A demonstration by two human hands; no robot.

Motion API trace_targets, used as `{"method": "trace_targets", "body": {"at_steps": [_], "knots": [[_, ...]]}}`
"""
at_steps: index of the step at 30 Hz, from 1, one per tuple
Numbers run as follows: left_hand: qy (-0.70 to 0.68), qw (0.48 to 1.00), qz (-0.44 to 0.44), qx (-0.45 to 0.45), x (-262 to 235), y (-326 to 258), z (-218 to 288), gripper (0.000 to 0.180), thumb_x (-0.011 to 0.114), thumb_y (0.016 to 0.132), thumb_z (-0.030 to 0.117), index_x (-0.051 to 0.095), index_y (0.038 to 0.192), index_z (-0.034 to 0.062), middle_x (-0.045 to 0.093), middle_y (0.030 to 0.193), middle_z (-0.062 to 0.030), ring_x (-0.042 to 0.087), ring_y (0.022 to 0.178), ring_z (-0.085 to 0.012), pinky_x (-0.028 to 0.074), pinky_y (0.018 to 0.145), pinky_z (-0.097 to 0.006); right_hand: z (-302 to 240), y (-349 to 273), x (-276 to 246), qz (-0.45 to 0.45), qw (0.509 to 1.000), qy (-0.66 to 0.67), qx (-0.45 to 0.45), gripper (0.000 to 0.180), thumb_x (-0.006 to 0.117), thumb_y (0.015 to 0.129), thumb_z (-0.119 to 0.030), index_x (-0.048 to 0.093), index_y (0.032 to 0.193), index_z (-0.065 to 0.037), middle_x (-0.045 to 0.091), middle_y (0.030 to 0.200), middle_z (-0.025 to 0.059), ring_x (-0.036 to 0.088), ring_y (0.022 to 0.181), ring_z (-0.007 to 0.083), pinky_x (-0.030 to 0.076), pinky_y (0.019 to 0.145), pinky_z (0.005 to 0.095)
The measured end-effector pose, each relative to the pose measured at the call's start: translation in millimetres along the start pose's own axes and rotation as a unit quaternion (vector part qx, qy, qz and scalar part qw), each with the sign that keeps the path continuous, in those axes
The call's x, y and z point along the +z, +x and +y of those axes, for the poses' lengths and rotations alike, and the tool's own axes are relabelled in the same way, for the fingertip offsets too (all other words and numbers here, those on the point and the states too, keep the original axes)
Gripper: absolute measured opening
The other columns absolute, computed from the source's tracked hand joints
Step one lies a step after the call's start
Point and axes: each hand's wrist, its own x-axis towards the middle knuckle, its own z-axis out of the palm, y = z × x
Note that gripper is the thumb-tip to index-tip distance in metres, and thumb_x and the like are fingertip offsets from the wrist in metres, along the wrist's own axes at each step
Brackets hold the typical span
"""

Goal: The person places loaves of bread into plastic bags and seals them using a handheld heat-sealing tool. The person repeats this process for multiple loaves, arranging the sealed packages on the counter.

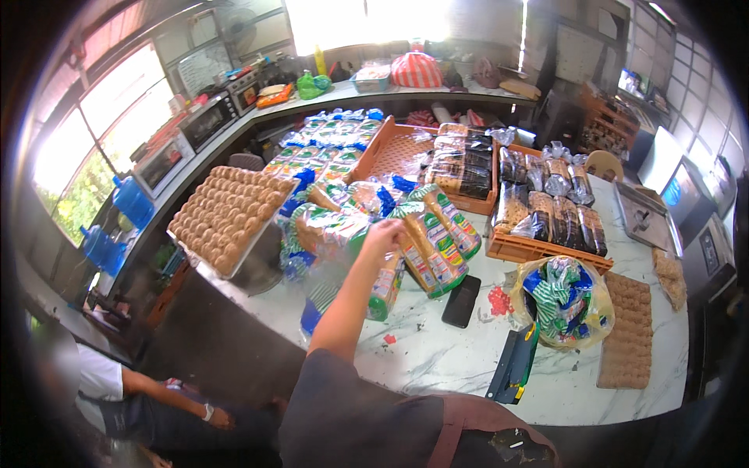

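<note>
My left hand [384,237] reaches over a heap of bagged loaves, its fingers closed at the plastic of a bread bag [365,242]. Just right of the hand, a sliced loaf in a clear bag with green and white print [427,253] lies tilted against another bagged loaf [456,222]. Blue bag ends [386,201] stick out among the heap. My forearm hides part of the nearer loaves. My right hand does not show.
A black phone [461,302], a dark tool with a yellow part [512,365] and a bag of striped wrappers [566,300] lie on the marble table [437,359]. Orange crates [511,248] hold dark loaves. A tray of buns [230,214] stands left. Another person [148,390] is at lower left.
</note>
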Motion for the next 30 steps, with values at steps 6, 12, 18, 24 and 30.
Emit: {"method": "trace_targets", "body": {"at_steps": [6,12,18,24,30], "knots": [[0.056,0.98,0.178,0.062,-35.6,144.3,-35.4,0.022,0.069,0.076,0.016,0.068,0.081,-0.0049,0.066,0.079,-0.0081,0.059,0.073,-0.0185,0.046,0.07,-0.035,-25.9,-29.3,5.4,0.024,0.999,-0.011,0.024,0.005,0.062,0.085,-0.003,0.057,0.086,-0.001,0.06,0.076,0.0064,0.059,0.068,0.0167,0.049,0.06,0.0326],[0.108,0.973,0.202,-0.022,-51.7,215.7,-65.7,0.04,0.074,0.072,0.013,0.064,0.103,-0.0085,0.067,0.097,-0.0123,0.063,0.082,-0.0203,0.05,0.076,-0.034,-33.6,-58.2,6.6,0.05,0.997,-0.018,0.061,0.004,0.061,0.085,-0.003,0.057,0.086,-0.002,0.059,0.076,0.006,0.059,0.066,0.0167,0.049,0.059,0.0329],[0.068,0.984,0.164,-0.003,-51.5,224.0,-81.1,0.045,0.075,0.078,0.015,0.062,0.117,-0.0026,0.067,0.105,-0.0072,0.063,0.087,-0.0165,0.049,0.082,-0.032,-37.6,-70.5,11.3,0.064,0.995,-0.017,0.077,0.003,0.06,0.086,-0.002,0.057,0.086,-0.002,0.059,0.076,0.0057,0.058,0.065,0.0167,0.049,0.059,0.0332],[0.146,0.975,0.099,0.137,-30.0,192.1,-47.0,0.029,0.064,0.09,0.021,0.062,0.11,0.001,0.065,0.095,-0.0049,0.059,0.085,-0.0142,0.047,0.08,-0.03,-30.2,-79.5,15.1,0.075,0.995,-0.009,0.072,0.003,0.06,0.086,-0.001,0.057,0.086,-0.003,0.059,0.076,0.0053,0.058,0.064,0.0167,0.049,0.058,0.0334],[0.136,0.966,0.005,0.219,17.9,122.2,27.5,0.026,0.059,0.095,0.02,0.057,0.113,0.0019,0.059,0.087,-0.0014,0.053,0.076,-0.0097,0.045,0.069,-0.027,-11.8,-75.3,12.7,0.08,0.996,0.012,0.048,0.004,0.059,0.087,0.0,0.057,0.086,-0.003,0.058,0.076,0.0049,0.057,0.063,0.0167,0.049,0.058,0.0337]]}}
